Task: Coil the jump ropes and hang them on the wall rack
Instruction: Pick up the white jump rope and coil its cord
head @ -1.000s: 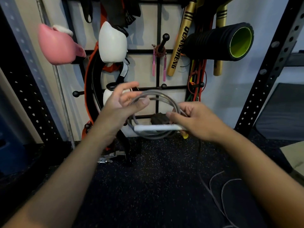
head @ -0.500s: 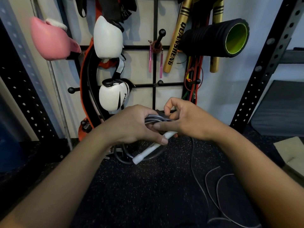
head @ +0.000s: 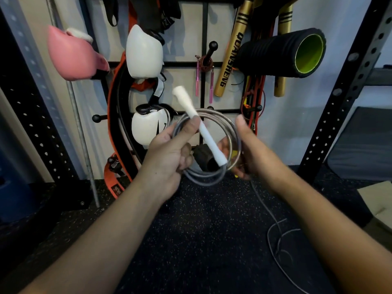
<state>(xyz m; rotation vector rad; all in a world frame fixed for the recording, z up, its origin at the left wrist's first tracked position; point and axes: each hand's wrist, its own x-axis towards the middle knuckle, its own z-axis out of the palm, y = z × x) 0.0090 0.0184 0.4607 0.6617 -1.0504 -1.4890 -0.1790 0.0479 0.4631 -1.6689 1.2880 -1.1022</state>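
Left hand (head: 169, 153) closed on grey rope coil (head: 209, 145) and white handle (head: 199, 126) — handle pinned under thumb, crossing the loops, likely to stop unwinding. Right hand (head: 250, 151) fingers curled round coil's far edge, thumb raised off it — slack tail (head: 273, 228) trailing below to floor, so coiling unfinished.

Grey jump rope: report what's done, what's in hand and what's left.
Done: several loops of the grey jump rope are coiled, and a pink-handled rope already hangs on the wall rack. In hand: left hand holds coil and white handle; right hand grips the coil's other side. Left: the tail on the floor, then hanging.
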